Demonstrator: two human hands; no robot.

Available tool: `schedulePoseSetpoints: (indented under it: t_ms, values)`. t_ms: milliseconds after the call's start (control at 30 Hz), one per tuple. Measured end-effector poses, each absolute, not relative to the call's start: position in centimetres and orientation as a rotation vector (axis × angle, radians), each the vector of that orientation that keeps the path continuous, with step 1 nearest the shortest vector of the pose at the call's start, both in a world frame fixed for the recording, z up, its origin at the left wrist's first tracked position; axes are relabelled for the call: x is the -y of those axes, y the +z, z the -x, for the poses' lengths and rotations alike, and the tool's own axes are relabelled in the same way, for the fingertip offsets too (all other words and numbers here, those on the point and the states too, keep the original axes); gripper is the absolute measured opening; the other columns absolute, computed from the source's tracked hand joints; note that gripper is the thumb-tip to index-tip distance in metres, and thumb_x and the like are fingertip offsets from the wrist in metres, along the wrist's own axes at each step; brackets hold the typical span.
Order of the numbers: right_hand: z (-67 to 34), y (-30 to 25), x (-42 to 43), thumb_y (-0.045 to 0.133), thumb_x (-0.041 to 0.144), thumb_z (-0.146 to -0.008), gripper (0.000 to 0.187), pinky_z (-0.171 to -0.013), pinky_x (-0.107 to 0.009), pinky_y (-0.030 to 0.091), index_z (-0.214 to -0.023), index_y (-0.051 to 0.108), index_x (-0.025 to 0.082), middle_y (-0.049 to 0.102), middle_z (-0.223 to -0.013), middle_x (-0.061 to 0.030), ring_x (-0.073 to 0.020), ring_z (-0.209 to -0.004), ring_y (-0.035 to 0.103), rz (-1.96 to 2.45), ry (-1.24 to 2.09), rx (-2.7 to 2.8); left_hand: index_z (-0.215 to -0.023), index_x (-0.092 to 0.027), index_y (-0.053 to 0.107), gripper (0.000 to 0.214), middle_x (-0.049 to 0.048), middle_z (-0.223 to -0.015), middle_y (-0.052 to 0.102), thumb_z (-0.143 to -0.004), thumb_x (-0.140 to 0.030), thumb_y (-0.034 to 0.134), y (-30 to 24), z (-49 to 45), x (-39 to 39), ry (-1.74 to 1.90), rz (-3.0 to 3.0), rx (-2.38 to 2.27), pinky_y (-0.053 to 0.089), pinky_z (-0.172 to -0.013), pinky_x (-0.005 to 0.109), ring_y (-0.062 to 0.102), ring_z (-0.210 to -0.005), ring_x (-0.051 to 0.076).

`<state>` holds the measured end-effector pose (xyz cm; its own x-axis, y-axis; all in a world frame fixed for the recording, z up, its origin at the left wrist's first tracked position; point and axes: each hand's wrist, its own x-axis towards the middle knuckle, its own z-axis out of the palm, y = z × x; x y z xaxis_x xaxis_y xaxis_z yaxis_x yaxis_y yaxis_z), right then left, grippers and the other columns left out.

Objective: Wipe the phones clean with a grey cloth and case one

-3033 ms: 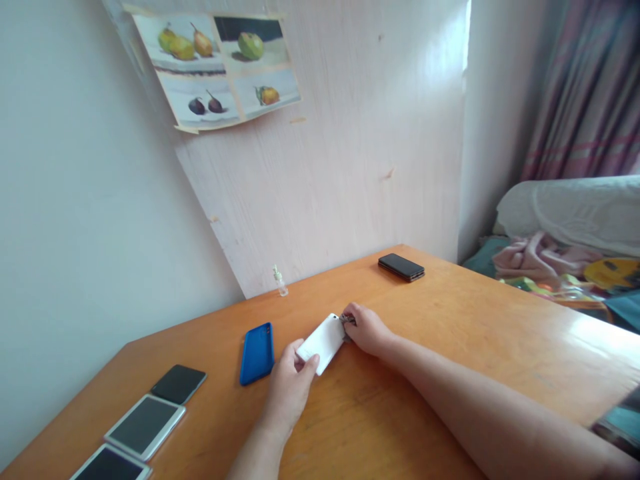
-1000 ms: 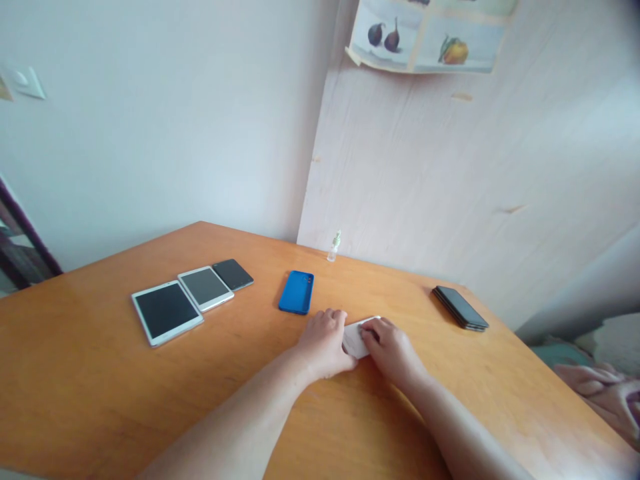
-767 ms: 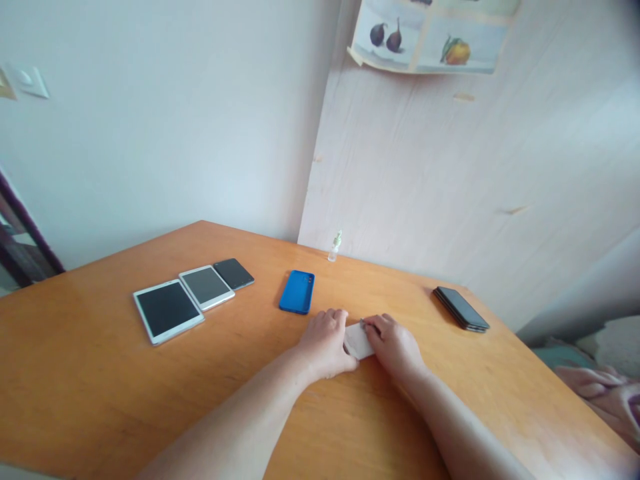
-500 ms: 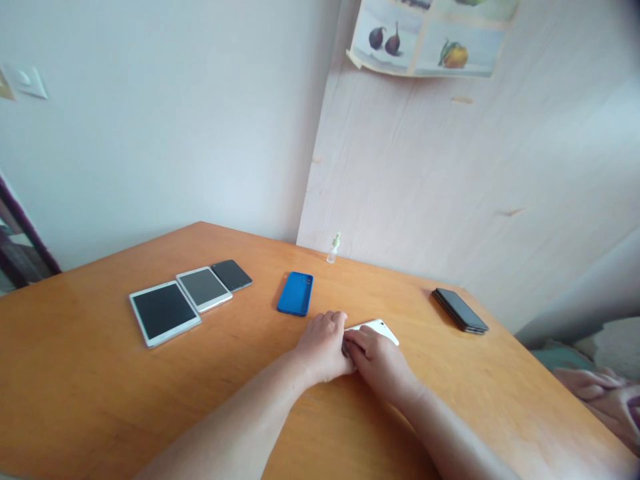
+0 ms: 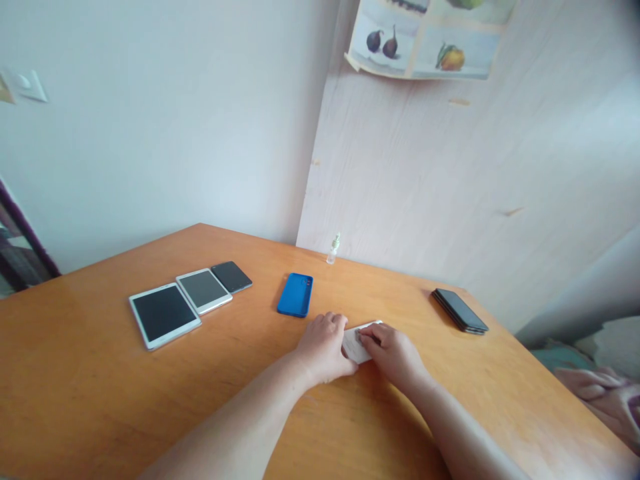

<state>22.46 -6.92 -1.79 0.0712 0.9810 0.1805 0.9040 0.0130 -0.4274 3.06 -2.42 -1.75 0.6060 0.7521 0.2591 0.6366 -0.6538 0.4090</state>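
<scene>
Closest to me, the person's two bare forearms reach in across the orange wooden surface (image 5: 100, 400) and meet near its middle. The left hand (image 5: 324, 347) lies palm down with its fingers curled over the near left end of a white phone (image 5: 356, 343), pinning it flat. The right hand (image 5: 395, 353) comes in from the other side, fingers drawn narrow and bunched together, their tips on top of the phone. Whether they pinch it or only press on it I cannot tell. Only a small strip of the phone shows between the two hands; the rest is covered.

Off the right edge, lower down, lies some rumpled pink bedding (image 5: 597, 390).

Just beyond the left hand a blue phone case (image 5: 295, 294) lies flat. Further left, three devices sit in a row, edges close together: a white-framed tablet (image 5: 164, 315), a smaller silver tablet (image 5: 203, 291) and a dark phone (image 5: 231, 276). Well apart on the right, near the far corner, a black phone (image 5: 460, 310) lies alone.

At the back edge stands a tiny clear bottle (image 5: 333, 248), upright, just in front of a pale wooden board (image 5: 425, 187) leaning on the wall. A sheet of fruit paintings (image 5: 420, 40) is stuck high on the board. Far left on the white wall is a light switch (image 5: 25, 85).
</scene>
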Motion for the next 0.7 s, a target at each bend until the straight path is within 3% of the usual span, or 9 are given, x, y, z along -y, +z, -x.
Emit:
schedulePoseSetpoints:
  t_ms: [167,400,600,700]
  values:
    - [-24.5,-1.4,6.7,0.051,0.033,-0.089,0.023,-0.066,-0.026,0.038,-0.086,0.071,0.023,0.062,-0.087,-0.0047,-0.0164,-0.076,0.059,2.208,-0.015,1.617,-0.104,-0.020,0.053,0.057,0.0098,-0.107,0.060,-0.057,-0.042,0.075,-1.7,-3.0,2.4,0.601,-2.537,-1.113,0.046,-0.087,0.038,0.057,-0.102,0.029]
    - [-20.1,-0.9,8.1,0.053,0.028,-0.088,0.015,-0.070,-0.025,0.039,-0.082,0.067,0.023,0.065,-0.086,-0.0023,-0.0165,-0.081,0.059,1.795,0.255,2.041,-0.099,-0.022,0.055,0.045,0.0084,-0.104,0.060,-0.062,-0.041,0.072,-1.3,-3.0,2.6,0.549,-2.536,-1.163,0.047,-0.084,0.037,0.058,-0.100,0.028]
    - [-24.5,-0.3,7.5,0.049,0.027,-0.087,0.015,-0.059,-0.026,0.030,-0.081,0.062,0.021,0.065,-0.078,-0.0039,-0.0168,-0.072,0.057,2.283,0.062,1.693,-0.104,-0.022,0.059,0.055,0.0087,-0.104,0.059,-0.058,-0.046,0.076,-1.3,-3.0,2.4,0.530,-2.538,-1.124,0.047,-0.085,0.036,0.058,-0.100,0.029]
    - [-23.8,-0.3,8.1,0.051,0.025,-0.084,0.011,-0.058,-0.025,0.028,-0.080,0.061,0.021,0.065,-0.076,-0.0028,-0.0159,-0.070,0.056,2.228,0.117,1.778,-0.098,-0.023,0.062,0.049,0.0086,-0.102,0.059,-0.059,-0.049,0.075,-1.4,-2.9,2.3,0.509,-2.546,-1.120,0.047,-0.082,0.036,0.058,-0.098,0.028]
